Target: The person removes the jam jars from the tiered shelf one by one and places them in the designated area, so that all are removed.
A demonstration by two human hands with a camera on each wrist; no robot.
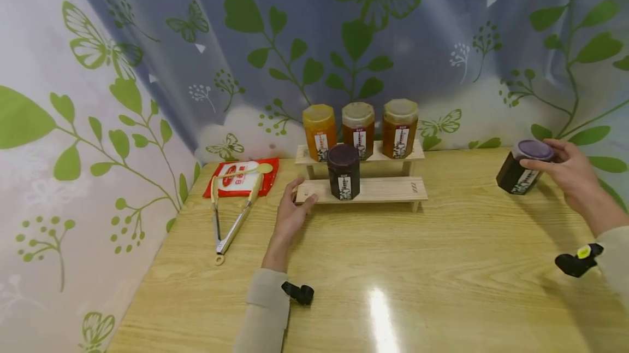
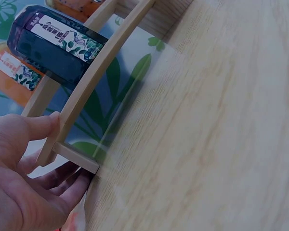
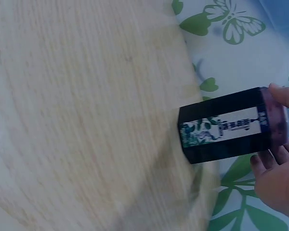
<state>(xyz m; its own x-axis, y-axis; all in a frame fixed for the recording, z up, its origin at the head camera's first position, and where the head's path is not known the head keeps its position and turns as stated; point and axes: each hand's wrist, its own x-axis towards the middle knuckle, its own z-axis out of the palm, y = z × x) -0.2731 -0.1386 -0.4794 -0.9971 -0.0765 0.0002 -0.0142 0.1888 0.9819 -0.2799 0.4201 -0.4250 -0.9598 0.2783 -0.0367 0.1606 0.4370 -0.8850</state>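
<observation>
My left hand (image 1: 291, 215) grips the left end of a two-step wooden display stand (image 1: 385, 190), thumb on the lower step and fingers around its leg (image 2: 77, 158). On that lower step stands a dark jam jar (image 1: 344, 172) with a white label. Three more jars line the upper step: a yellow-orange jar (image 1: 319, 131), a reddish-brown jar (image 1: 358, 130) and an amber jar (image 1: 400, 129). Far to the right, my right hand (image 1: 572, 172) holds another dark jam jar (image 3: 226, 126) by its purple lid (image 1: 534, 149), thumb and fingers on opposite sides. This jar leans, its base close over the table.
Left of the stand, metal tongs (image 1: 235, 228) with cream tips lie partly across a red and white packet (image 1: 272, 182). A leaf-patterned curtain (image 1: 275, 30) hangs along the table's back and left edges. Light glares off the wooden table (image 1: 467, 265) near the front.
</observation>
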